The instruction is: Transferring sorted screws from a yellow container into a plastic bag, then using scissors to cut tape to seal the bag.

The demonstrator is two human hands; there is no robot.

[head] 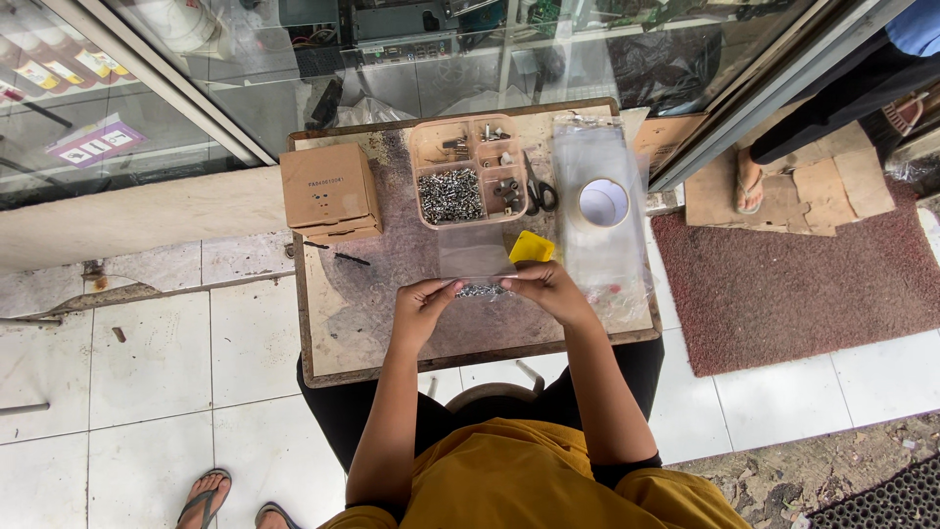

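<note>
Both hands, left hand and right hand, pinching small clear bag with screws at bottom. Sealing step, probably; screw tray just beyond grip.

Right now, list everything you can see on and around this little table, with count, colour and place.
Small wooden table: one, brown, centre.
Cardboard box: one, tan, table's far left corner.
Compartmented plastic tray of screws: one, pinkish, far middle.
Scissors: one, black-handled, right of tray.
Roll of clear tape: one, whitish, on a clear plastic bag.
Yellow plastic piece: one, beside the right hand.
Dark red doormat: one, right floor.
Another person's sandalled foot: one, upper right.
Small clear bag of screws: one, held between both hands.
Left hand, right hand: pinching that bag's lower edge.
</note>
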